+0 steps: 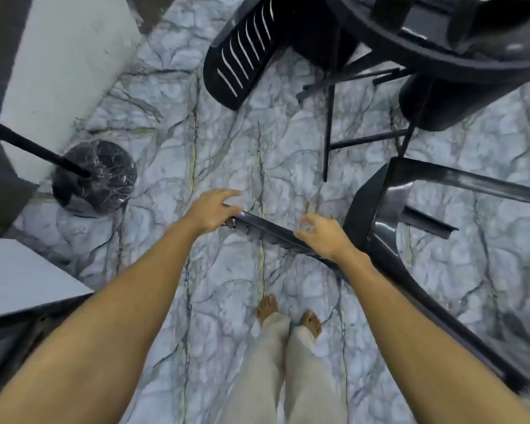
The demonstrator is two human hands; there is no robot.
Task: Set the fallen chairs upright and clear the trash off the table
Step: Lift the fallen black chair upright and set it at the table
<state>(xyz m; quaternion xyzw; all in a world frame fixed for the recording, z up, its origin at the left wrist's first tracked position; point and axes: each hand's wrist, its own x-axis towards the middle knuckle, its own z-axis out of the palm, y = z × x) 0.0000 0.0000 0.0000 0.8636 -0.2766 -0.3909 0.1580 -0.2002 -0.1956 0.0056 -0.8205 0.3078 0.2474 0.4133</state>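
Forearms: both bare, reaching forward and down from the bottom edge, well apart.
Left hand (212, 209): palm down on the left end of the black chair's edge (266, 229); fingers spread and half open, tips lifted past the rim.
Right hand (322, 237): resting on the same edge further right, fingers loosely curled, blurred; full grip cannot be told.
Fallen chair (377, 209): black, on its side on the marble floor (227, 154), legs pointing right.
Second chair (245, 50): slatted back, beside the round black table (441, 59).
Feet (288, 313): bare, below the hands.
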